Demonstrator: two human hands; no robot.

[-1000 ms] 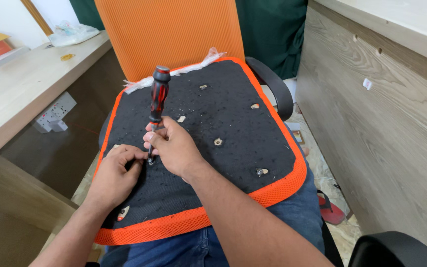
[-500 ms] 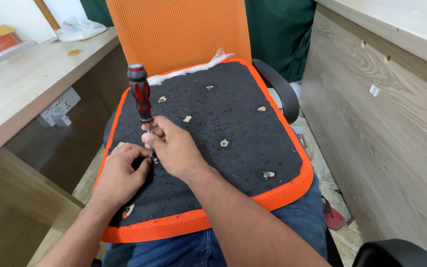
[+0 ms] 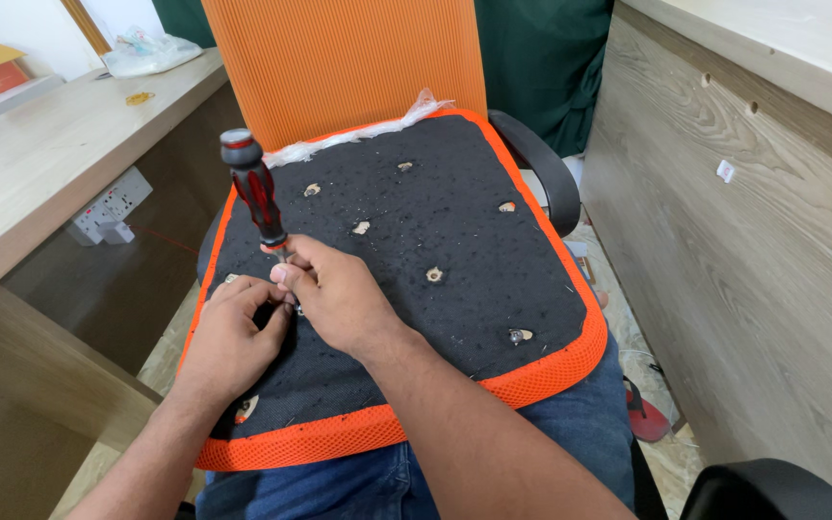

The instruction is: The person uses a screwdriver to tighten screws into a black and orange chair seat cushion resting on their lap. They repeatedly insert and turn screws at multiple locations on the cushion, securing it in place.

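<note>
Head view | screwdriver (image 3: 254,197) is held tight by right hand (image 3: 334,294) | left hand (image 3: 233,332) is curled on seat pad (image 3: 455,241), grip unclear

Single head-worn view, directed steeply downward and forward from above the wearer's lap. The upturned seat base (image 3: 416,260) is seen at close range, filling the centre of the frame; both forearms enter from the bottom edge. A bench (image 3: 40,173) is cut off at left, a wooden panel (image 3: 753,250) at right.

Glossy plastic screwdriver handle (image 3: 253,198), rough black fabric seat underside (image 3: 455,241), matt wood-grain desk (image 3: 40,183)
</note>
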